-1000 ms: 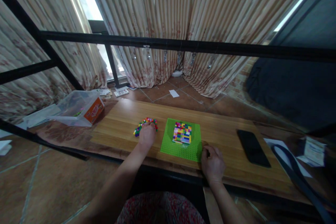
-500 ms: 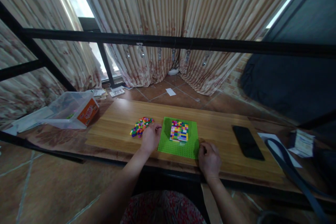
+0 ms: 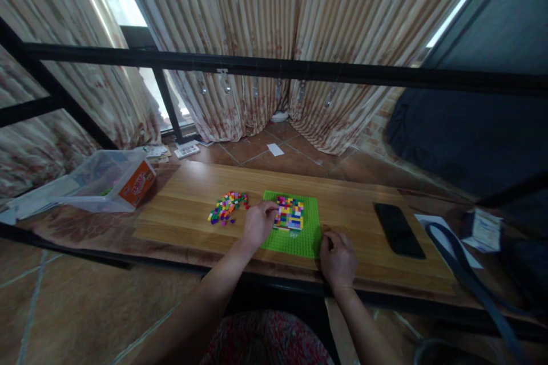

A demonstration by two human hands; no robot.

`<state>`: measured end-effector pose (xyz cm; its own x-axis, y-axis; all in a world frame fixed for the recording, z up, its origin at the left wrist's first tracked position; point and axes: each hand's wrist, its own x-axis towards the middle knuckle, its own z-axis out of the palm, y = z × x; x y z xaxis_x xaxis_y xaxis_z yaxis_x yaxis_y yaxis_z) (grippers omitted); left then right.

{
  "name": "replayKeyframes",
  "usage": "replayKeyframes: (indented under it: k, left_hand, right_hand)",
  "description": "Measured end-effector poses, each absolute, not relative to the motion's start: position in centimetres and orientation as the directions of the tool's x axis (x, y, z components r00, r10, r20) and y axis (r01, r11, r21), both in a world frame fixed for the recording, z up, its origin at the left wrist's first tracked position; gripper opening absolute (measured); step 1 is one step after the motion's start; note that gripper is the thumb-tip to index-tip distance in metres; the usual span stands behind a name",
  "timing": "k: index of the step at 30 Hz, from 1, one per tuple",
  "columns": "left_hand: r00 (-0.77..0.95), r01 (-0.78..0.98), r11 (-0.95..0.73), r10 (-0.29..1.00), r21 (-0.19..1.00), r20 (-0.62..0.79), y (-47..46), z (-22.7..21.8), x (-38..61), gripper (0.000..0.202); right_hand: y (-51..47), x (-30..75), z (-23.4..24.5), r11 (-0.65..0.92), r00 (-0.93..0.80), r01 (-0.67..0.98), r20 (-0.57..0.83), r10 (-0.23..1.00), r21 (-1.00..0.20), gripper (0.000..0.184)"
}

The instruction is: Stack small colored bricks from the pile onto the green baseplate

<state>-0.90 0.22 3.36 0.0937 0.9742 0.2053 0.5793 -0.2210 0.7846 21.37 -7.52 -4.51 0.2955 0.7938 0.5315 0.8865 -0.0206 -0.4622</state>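
A multicoloured block of toy bricks point(image 3: 291, 214) stands on a green baseplate point(image 3: 311, 234). My left hand point(image 3: 259, 223) reaches over the plate's left side, its fingertips pinching a small purple brick point(image 3: 276, 209) at the block's left edge. Whether that brick touches the block, I cannot tell. Loose toy bricks point(image 3: 225, 207) in many colours lie in a pile left of this hand. My right hand point(image 3: 338, 256) rests by the plate's lower right corner with curled fingers; what they hold, if anything, is hidden.
The wooden board point(image 3: 180, 199) carries the bricks and, at right, a black phone point(image 3: 399, 230). A clear plastic box point(image 3: 107, 179) with an orange label stands at left. Beyond the phone are a dark strap point(image 3: 458, 254) and a small packet point(image 3: 487, 229). A black rail point(image 3: 257, 65) crosses behind.
My left hand has moved right, from beside the pile to the block's left edge, carrying the purple brick. My right hand stays by the plate's corner. The whole view has shifted slightly.
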Motion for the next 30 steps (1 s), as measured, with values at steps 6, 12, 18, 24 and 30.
replayKeyframes:
  k: [6,12,18,24,30]
  left_hand:
    - [0.075,0.54,-0.171,0.985,0.824,0.154,0.5,3.4,-0.6,0.021]
    - [0.099,0.433,-0.152,0.988,0.888,0.121,0.7,2.5,-1.1,0.019]
    - [0.075,0.42,-0.117,0.993,0.9,0.094,1.2,2.1,-1.5,0.018]
    - [0.044,0.462,-0.053,0.998,0.885,0.037,1.6,3.1,-0.8,0.019]
    - [-0.002,0.454,-0.025,1.0,0.89,0.029,1.9,3.0,-0.4,0.016]
  right_hand:
    - [-7.6,21.4,-4.3,-0.036,0.301,0.885,0.512,0.804,-0.464,0.03]
    - [-7.6,21.4,-4.3,-0.028,0.296,0.887,0.523,0.799,-0.46,0.03]
    - [-7.6,21.4,-4.4,-0.032,0.296,0.889,0.522,0.8,-0.457,0.029]
    - [-7.6,21.4,-4.5,-0.017,0.28,0.894,0.529,0.801,-0.448,0.029]
    - [-7.5,21.4,-4.5,-0.019,0.291,0.886,0.525,0.8,-0.463,0.03]
